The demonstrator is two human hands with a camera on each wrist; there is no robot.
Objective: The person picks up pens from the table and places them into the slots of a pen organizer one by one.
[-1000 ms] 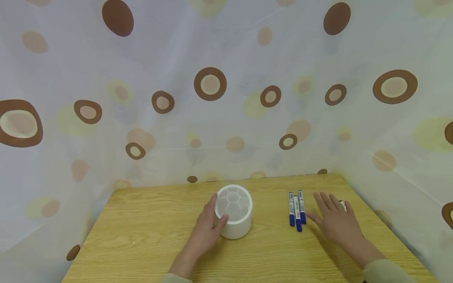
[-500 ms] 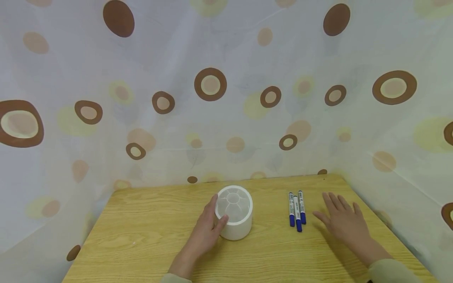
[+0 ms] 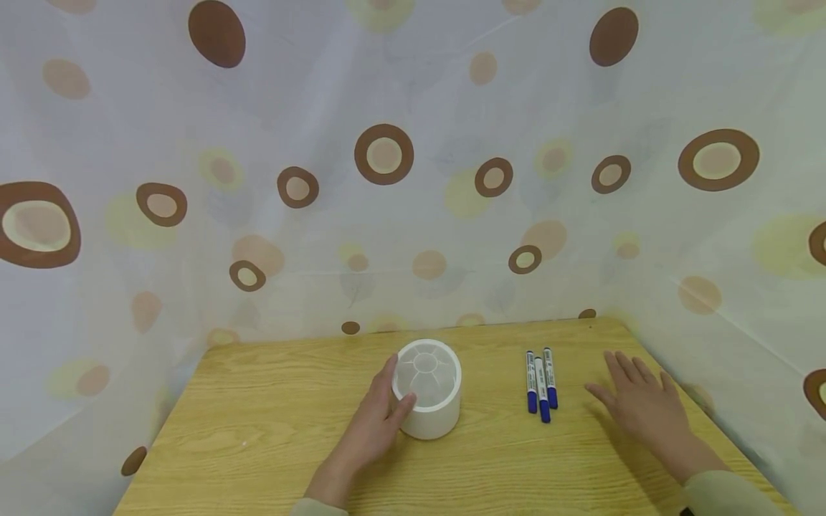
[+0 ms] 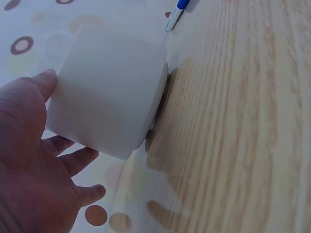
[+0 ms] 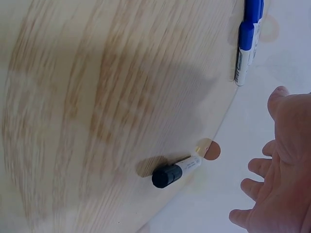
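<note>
The left hand (image 3: 371,423) grasped a white holder (image 3: 434,423), its thumb lying over the near part of the rim and its fingers against the left side. The holder stood upright on the table (image 3: 258,437), just to the right of that hand, its divided opening facing up. The right hand (image 3: 648,412) held nothing: palm down, fingers loosely spread, thumb angled out to the left.

The relation that mattered lay under the right hand. A black-capped marker (image 5: 174,174) rested on the table below those fingers, with no contact showing between the two (the head view hid it behind the hand, so only the right wrist view settled this). Its long axis ran roughly away from the person, cap end toward the wrist and plain end toward the spotted sheet (image 3: 445,215). The right hand was plainly the nearer one; the left was well apart, on the far side of both the holder's rim and the blue-capped markers.

Those three blue-capped markers (image 3: 542,387) lay side by side between the hands, nearer the right, a little beyond its thumb to the left. Their axes also ran away from the person, caps at the near end, untouched by either hand.
</note>
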